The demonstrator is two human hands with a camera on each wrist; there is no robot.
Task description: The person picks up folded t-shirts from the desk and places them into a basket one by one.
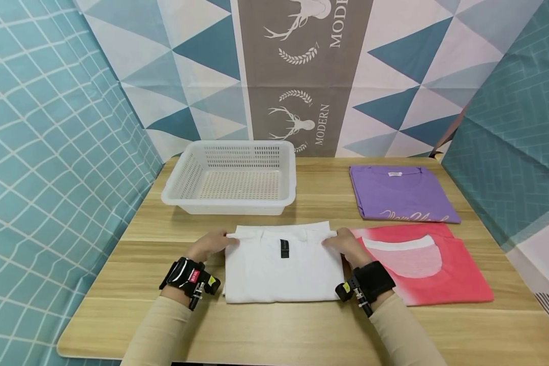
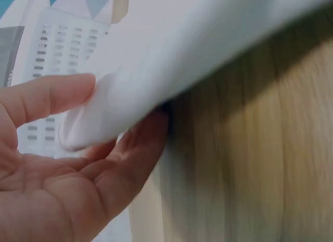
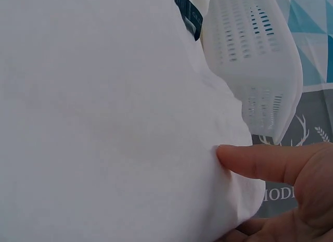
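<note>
A folded white shirt (image 1: 274,274) with a black neck label lies near the table's front, its collar side toward the basket. My left hand (image 1: 212,244) pinches its upper left corner; in the left wrist view the thumb of that hand (image 2: 78,174) is on top of the white cloth (image 2: 119,96) and the fingers are beneath. At the upper right corner my right hand (image 1: 349,246) pinches the shirt. The right wrist view shows this hand (image 3: 291,185) with its thumb on the white cloth (image 3: 114,117) and its other fingers mostly hidden under it.
Behind the shirt stands a white perforated basket (image 1: 229,203), with nothing inside. A folded purple shirt (image 1: 398,195) lies at the back right of the wooden table (image 1: 132,284). In front of it is a folded red and white shirt (image 1: 462,274), close to my right hand.
</note>
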